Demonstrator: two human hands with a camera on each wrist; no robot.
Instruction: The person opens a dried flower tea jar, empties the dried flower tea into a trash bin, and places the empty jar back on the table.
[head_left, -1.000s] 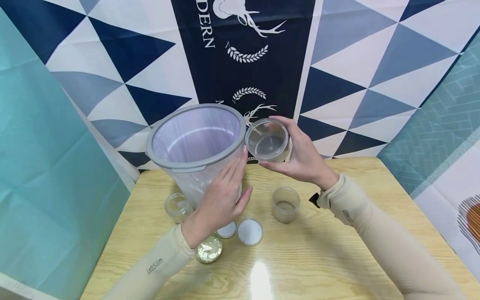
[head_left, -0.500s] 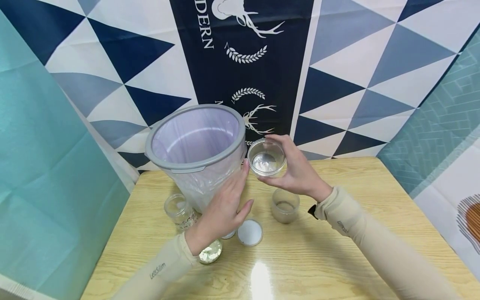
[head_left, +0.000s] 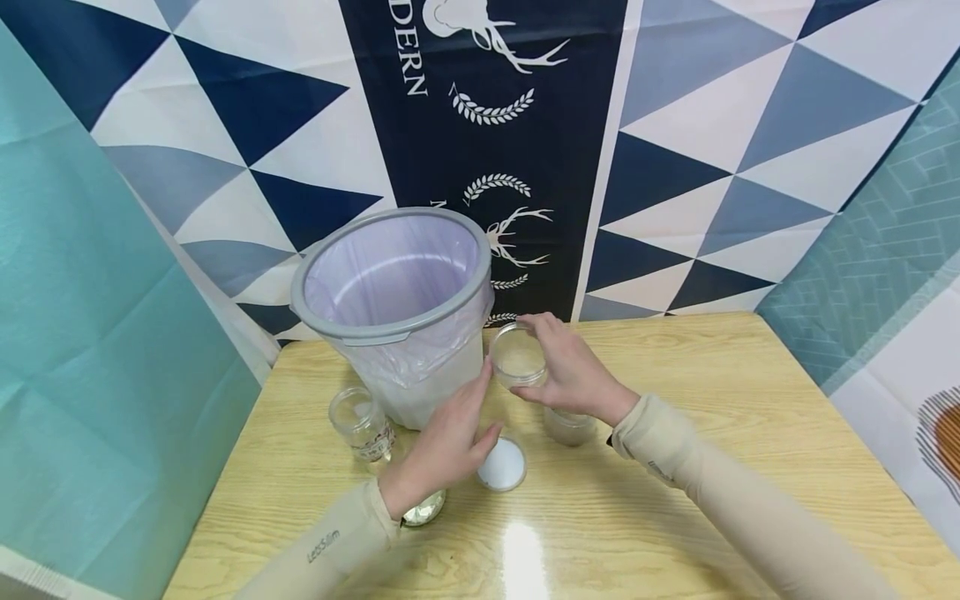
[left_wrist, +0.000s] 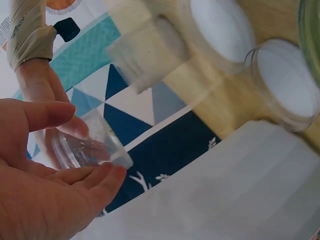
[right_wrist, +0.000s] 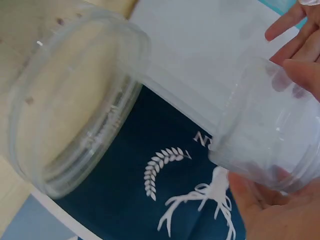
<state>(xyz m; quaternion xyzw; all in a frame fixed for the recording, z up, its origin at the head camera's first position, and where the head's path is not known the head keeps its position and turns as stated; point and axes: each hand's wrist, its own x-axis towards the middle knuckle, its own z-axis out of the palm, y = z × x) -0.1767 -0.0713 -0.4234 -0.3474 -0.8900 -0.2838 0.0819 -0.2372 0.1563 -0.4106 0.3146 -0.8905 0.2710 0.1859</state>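
Observation:
In the head view, my right hand (head_left: 566, 367) grips a clear, lidless plastic jar (head_left: 517, 354) by its sides, to the right of the waste bin. The right wrist view shows this jar (right_wrist: 265, 125) between thumb and fingers. My left hand (head_left: 442, 446) reaches up in front of the bin with its fingers extended. Its fingertips are close to the held jar; I cannot tell whether they touch it. A second clear jar (head_left: 568, 427) stands on the table below my right hand, partly covered by it. Seen from the left wrist, the held jar (left_wrist: 107, 142) is partly behind the left fingers.
The grey-rimmed waste bin (head_left: 450, 312), lined with a thin bag, stands at the table's back left. Left of my left hand is a clear jar with print (head_left: 362, 425). A round white-faced piece (head_left: 502, 464) and a gold-green round object (head_left: 425, 508) lie in front.
My right hand has brought the jar down from beside the bin's rim to lower beside its wall. My left hand has shifted slightly down, its fingers still extended.

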